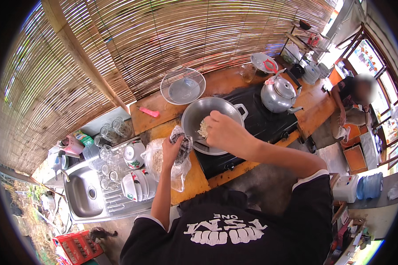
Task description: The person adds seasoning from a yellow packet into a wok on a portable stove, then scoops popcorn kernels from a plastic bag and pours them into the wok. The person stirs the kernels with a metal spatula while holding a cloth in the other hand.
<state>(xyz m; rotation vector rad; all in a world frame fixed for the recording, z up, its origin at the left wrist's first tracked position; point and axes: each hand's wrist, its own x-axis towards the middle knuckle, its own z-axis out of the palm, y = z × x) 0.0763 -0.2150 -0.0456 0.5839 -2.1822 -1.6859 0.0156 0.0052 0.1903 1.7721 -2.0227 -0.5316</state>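
My left hand [173, 149] grips a checked cloth [183, 145] at the left rim of a metal wok [194, 116], which rests on a black gas stove [252, 124]. Over the wok hangs my right hand [220, 131], its fingers curled together; whether they hold something cannot be told. Pale, crumbly pieces [203, 129] lie inside the wok, partly behind the right hand. Just left of my left hand, a clear plastic bag [180, 175] holds more pale pieces [157, 160].
An aluminium kettle [275, 94] stands right of the wok, a strainer [184, 86] behind it, and a pink-handled tool [149, 111] left. Bowls [136, 187] and glasses [106, 152] surround a steel sink [86, 192]. A person [348, 99] sits at the far right; a cat [101, 234] is beside a red crate [76, 248].
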